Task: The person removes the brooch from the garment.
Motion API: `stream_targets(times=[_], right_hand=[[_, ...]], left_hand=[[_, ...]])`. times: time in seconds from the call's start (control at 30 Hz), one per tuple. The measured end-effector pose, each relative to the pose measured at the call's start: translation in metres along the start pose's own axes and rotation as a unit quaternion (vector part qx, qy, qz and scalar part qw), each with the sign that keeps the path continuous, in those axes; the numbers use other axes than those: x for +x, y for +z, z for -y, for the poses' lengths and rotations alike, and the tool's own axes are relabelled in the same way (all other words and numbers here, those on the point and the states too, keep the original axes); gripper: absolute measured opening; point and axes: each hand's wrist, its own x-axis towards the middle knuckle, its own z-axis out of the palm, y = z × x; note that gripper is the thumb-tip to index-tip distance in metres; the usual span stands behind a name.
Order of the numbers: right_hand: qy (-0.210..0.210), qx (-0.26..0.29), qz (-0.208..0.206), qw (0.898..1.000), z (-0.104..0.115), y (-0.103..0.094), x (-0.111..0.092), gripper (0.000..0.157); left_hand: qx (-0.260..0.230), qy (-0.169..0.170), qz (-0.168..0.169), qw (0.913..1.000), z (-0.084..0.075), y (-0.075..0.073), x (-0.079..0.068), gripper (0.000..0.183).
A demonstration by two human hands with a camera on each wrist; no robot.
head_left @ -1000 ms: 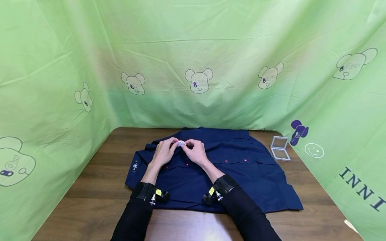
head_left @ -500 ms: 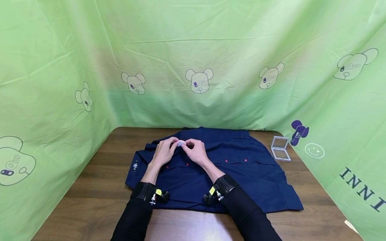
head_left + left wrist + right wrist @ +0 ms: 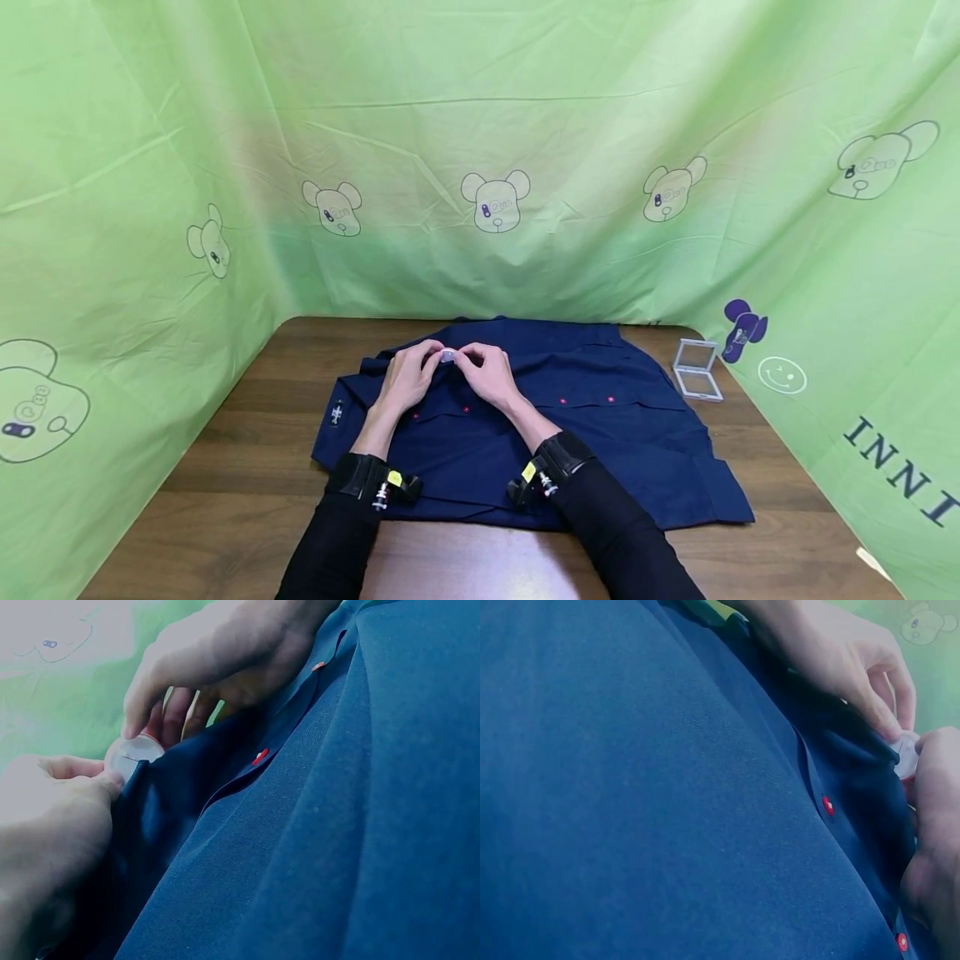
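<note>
A navy button-up shirt [image 3: 637, 467] with small red buttons [image 3: 828, 805] lies spread on the table. At its raised fabric edge is a round pin badge [image 3: 133, 756], its pale back and thin metal pin facing me. In the left wrist view a fold of the shirt meets the pin; whether the pin goes through the cloth I cannot tell. My left hand [image 3: 406, 375] pinches the badge's left side between thumb and fingers. My right hand [image 3: 487, 375] pinches its right side, and its other fingers curl behind the badge and cloth.
An open square clear-framed case [image 3: 693, 369] stands at the table's right back. Green printed cloth [image 3: 495, 275] walls off the back and both sides. Bare wooden table [image 3: 217, 500] shows to the left and in front of the shirt.
My right thumb and fingers have shifted slightly left and up at the badge. The badge has moved a little left and its pinkish rim shows less. The shirt lies as before.
</note>
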Motion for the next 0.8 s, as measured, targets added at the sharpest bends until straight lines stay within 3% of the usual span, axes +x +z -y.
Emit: stream_targets(times=[0.8], right_hand=[[-0.012,-0.017,0.0,1.0,-0.0018,0.0012,0.0023,0.013]], left_hand=[[-0.01,0.004,-0.007,0.9999,-0.0007,-0.0021,-0.0013,0.016]])
